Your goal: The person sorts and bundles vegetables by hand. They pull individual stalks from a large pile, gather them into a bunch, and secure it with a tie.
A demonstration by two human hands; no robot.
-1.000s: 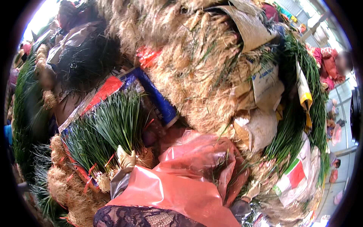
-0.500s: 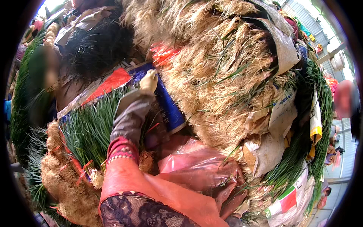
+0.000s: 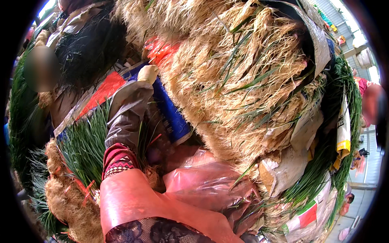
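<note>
My left hand (image 3: 148, 74), pale and apparently gloved, reaches out past a grey sleeve and a red patterned cuff. Its fingers are curled at the top of a blue printed panel (image 3: 166, 111); a thin pale tip sticks up from them, too small to name. Just beyond the hand lie shiny red plastic strips (image 3: 161, 49). Left of my forearm stand long green leafy stalks (image 3: 87, 137), with red ties near their base. My right hand is not visible; only a dark patch shows at the lower edge.
A tall heap of straw-coloured fibrous roots (image 3: 227, 81) rises on the right. Red clear plastic sheeting (image 3: 206, 180) lies before me beside my orange apron (image 3: 133, 198). More greens (image 3: 312, 182) and a white sack (image 3: 308, 216) are at right. Other people are nearby.
My left hand has shifted slightly left and up in the picture, its fingers still curled. The whole view has shifted a little. The pale shape near the lower edge at right no longer shows.
</note>
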